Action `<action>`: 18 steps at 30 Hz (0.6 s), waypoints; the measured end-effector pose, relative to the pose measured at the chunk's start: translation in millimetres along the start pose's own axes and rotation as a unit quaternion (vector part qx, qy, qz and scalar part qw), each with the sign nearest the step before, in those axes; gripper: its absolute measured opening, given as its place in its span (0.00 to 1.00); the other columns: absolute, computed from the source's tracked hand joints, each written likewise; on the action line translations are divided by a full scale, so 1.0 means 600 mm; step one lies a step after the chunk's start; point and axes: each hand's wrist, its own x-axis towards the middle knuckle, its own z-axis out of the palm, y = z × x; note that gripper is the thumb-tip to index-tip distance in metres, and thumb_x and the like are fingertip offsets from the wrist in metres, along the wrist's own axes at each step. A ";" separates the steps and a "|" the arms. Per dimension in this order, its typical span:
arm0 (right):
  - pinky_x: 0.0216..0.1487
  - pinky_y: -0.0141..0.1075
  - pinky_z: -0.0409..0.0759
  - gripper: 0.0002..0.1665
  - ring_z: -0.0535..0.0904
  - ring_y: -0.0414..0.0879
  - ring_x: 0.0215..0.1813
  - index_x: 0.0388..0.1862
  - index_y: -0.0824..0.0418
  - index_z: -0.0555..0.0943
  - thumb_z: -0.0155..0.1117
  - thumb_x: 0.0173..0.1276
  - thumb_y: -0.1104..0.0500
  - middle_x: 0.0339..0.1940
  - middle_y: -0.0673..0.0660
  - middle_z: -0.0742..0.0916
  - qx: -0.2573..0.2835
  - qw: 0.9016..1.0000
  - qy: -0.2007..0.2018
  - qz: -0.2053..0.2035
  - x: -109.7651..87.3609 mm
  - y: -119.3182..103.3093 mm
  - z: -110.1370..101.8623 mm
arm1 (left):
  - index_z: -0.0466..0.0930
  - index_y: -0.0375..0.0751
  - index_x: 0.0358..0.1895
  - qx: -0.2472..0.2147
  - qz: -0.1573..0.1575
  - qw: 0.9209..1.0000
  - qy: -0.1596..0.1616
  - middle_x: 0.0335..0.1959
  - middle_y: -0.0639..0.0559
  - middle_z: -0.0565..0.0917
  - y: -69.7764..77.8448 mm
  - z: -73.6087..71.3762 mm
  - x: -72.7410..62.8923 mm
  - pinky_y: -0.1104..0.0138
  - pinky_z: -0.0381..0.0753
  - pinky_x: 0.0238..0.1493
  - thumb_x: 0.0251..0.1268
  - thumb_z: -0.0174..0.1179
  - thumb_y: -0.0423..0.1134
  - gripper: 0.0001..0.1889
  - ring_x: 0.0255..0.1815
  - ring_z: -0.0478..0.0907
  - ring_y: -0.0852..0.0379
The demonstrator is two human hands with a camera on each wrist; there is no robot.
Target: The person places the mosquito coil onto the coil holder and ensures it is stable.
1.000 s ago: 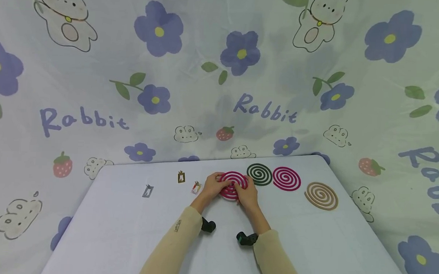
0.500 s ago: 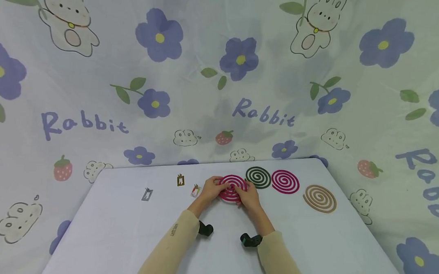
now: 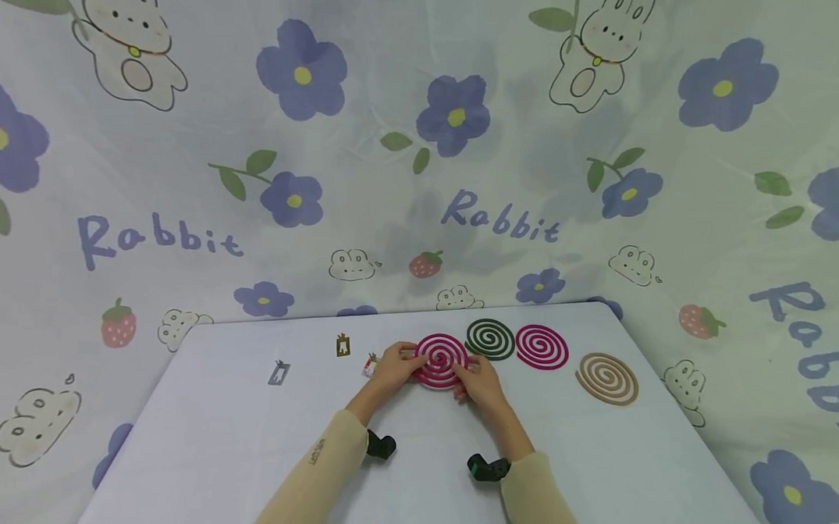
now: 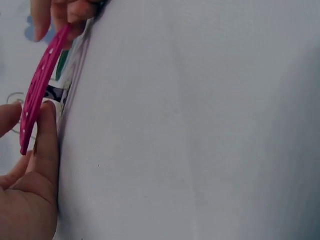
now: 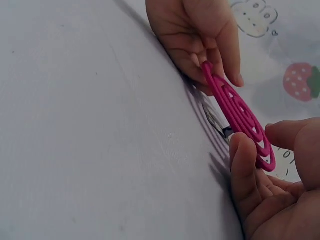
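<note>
A magenta mosquito coil (image 3: 441,361) is held over the table between both hands, tilted in the wrist views. My left hand (image 3: 391,370) holds its left edge, thumb above and fingers beneath. On the opposite edge, my right hand (image 3: 484,384) pinches the coil between thumb and fingers; the right wrist view shows this grip on the coil (image 5: 240,117) closely. Just left of my left hand lies a small red-and-white metal coil stand (image 3: 370,364), partly hidden by it. A dark green coil (image 3: 489,339) lies flat behind my right hand.
Another magenta coil (image 3: 542,347) and a tan coil (image 3: 607,379) lie to the right. A gold stand (image 3: 343,345) and a silver stand (image 3: 279,373) lie at the left. Behind the white table (image 3: 410,480) hangs a patterned cloth (image 3: 369,135).
Both thumbs have slid from the coil's middle out toward its edges, and the hands have moved slightly apart. The coil stays between them. The coils and stands on the table keep their places.
</note>
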 end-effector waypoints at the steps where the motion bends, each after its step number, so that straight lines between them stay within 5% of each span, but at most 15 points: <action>1: 0.19 0.34 0.79 0.33 0.79 0.45 0.18 0.66 0.69 0.63 0.63 0.70 0.56 0.25 0.59 0.83 -0.002 1.000 -0.002 0.000 -0.002 0.001 -0.002 | 0.69 0.31 0.62 0.000 0.000 1.000 -0.001 0.44 0.42 0.83 0.000 -0.001 -0.002 0.65 0.83 0.39 0.65 0.64 0.42 0.27 0.40 0.81 0.56; 18: 0.23 0.35 0.81 0.22 0.80 0.46 0.21 0.57 0.68 0.73 0.63 0.70 0.57 0.32 0.60 0.85 -0.023 0.999 -0.029 0.006 -0.025 0.003 -0.037 | 0.66 0.24 0.61 -0.021 0.011 1.000 -0.014 0.44 0.37 0.78 0.012 -0.023 -0.044 0.62 0.84 0.38 0.67 0.61 0.33 0.24 0.35 0.82 0.50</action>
